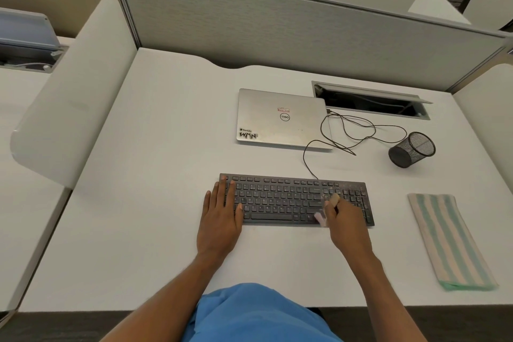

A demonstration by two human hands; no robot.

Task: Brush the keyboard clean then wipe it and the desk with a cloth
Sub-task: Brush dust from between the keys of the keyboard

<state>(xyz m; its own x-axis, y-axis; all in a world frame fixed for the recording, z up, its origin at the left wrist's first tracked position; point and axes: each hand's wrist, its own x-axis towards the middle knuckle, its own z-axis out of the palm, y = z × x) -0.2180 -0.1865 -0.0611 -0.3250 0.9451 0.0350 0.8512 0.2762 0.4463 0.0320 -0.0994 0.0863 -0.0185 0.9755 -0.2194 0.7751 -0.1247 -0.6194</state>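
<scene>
The black keyboard [294, 200] lies near the front middle of the white desk [166, 175]. The left hand [222, 219] lies flat, its straight fingers close together over the keyboard's left-end keys and its palm on the desk just in front. The right hand [347, 222] curls round a small brush [334, 199] over the right part of the keyboard. The wooden handle end sticks out above the fingers and the pale bristles (blurred) show below them at the bottom key row.

The striped cloth [447, 239] lies folded flat on the desk, to the right of the keyboard and apart from it. Behind the keyboard a closed silver laptop [280, 119] rests, with a thin black cable [347, 130] looping beside it. A black mesh cup [412, 148] lies tipped on its side to the right of the cable; only its own mesh wall shows through the mouth. Farther back, an open recess [369, 103] in the desk holds dark cables.
</scene>
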